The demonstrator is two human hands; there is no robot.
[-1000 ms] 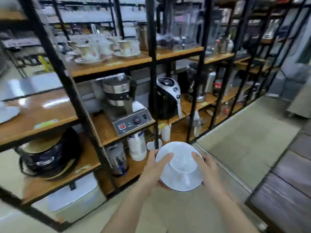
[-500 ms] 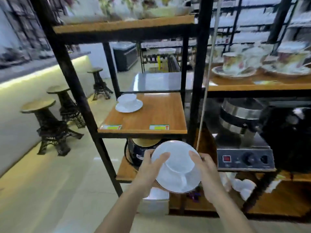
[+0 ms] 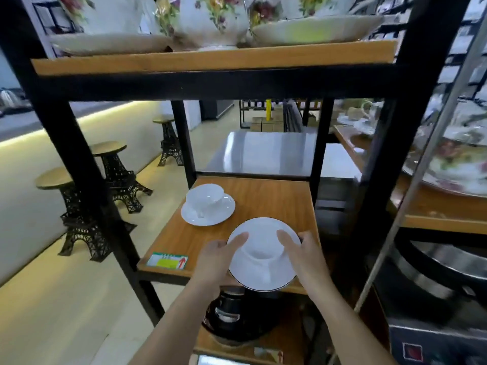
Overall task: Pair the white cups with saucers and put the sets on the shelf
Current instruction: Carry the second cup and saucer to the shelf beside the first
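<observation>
A white saucer [image 3: 263, 270] w/ a white cup [image 3: 262, 250] on it is held between both hands, just over the front edge of the wood shelf [image 3: 263, 198]. It can't be told if the saucer is touching the shelf or just above it. The left hand [image 3: 218, 259] is wrapped on the saucer's left rim, thumb laid on top, other fingers tucked under. The right hand [image 3: 303, 256] is closed on the right rim the same way, thumb on top. Both hands are curled part way, not flat, and nothing else is held. The cup is sat in the middle of the saucer, open side up, w/ its handle turned toward the person. Nothing can be seen inside it.

A 2nd cup [image 3: 205, 197] is sat on a 2nd saucer [image 3: 208, 209] farther back on the same shelf, at the left, apart from the held set. It looks empty too.

A green and red sticker [image 3: 167, 260] is stuck on the shelf's front left corner, near the left hand.

On the shelf above, dishes with flowers [image 3: 208, 19] are stood side by side. On the shelf below, a black pot [image 3: 237, 317] is seen under the held saucer. Black stools [image 3: 79, 214] are stood on the floor at the left.
</observation>
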